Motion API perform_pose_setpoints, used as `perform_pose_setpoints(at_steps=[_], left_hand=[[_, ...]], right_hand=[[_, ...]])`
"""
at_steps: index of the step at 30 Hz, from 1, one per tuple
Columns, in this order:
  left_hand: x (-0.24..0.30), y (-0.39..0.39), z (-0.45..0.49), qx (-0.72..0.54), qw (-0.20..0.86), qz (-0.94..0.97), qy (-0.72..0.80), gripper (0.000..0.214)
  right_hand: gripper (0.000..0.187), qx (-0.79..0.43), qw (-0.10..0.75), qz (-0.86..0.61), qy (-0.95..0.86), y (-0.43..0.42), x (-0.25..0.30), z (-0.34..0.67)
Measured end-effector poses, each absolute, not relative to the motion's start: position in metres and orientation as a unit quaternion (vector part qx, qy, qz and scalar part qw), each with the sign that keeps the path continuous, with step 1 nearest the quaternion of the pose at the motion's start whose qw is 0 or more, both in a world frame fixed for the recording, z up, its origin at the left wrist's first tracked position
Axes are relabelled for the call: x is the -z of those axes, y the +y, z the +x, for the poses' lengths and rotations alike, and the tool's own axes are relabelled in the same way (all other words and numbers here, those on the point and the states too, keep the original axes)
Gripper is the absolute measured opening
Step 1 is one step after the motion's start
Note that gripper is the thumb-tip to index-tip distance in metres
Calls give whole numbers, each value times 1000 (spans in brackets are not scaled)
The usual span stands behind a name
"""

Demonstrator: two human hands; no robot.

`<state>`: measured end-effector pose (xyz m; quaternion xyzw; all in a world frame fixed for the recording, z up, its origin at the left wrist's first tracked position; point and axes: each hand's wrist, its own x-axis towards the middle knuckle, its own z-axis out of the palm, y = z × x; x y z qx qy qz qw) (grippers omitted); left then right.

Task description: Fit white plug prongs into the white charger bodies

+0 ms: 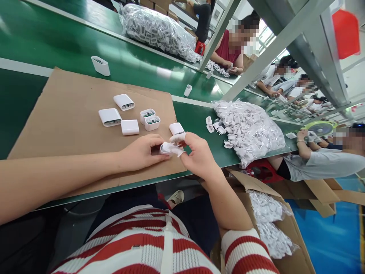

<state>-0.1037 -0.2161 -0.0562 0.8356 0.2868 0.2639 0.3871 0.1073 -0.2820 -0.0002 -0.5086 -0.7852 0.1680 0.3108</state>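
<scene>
My left hand is closed around a white plastic charger housing, held low over the cardboard sheet. Its open end faces right. My right hand, with white covers on its thumb and forefinger, pinches at that open end; what sits between those fingertips is blurred. Just beyond my hands lies another white housing. To the left are two upright housings with green circuit boards inside, and several more lying on their sides, such as this wide housing.
Cardboard covers part of the green bench. A large bag of white plug parts spills at the right; another bag lies across the line. Single housings stand farther off. An open carton is below right. Co-workers sit along the bench.
</scene>
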Motion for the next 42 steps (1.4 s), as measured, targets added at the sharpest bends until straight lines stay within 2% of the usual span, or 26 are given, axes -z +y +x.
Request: perform_pose_setpoints(at_steps=[4, 10, 20, 30, 37, 42], left_hand=[[54, -216, -103, -265, 393, 836, 277, 36], [55, -215, -103, -272, 394, 831, 284, 33], [51, -216, -102, -268, 386, 836, 284, 36], [48, -216, -102, -252, 374, 841, 300, 33], [44, -219, -102, -258, 346, 852, 297, 33], [45, -219, -99, -240, 347, 848, 321, 36]], right_hand=[[25, -109, 232, -503, -826, -277, -3, 103], [21, -61, 262, -512, -815, -277, 7, 100], [21, -11, 205, -490, -847, -272, 7, 94], [14, -59, 166, -563, -808, -267, -3, 84], [15, -36, 173, -584, -792, -272, -1, 82], [10, -79, 225, -613, -753, -273, 9, 83]])
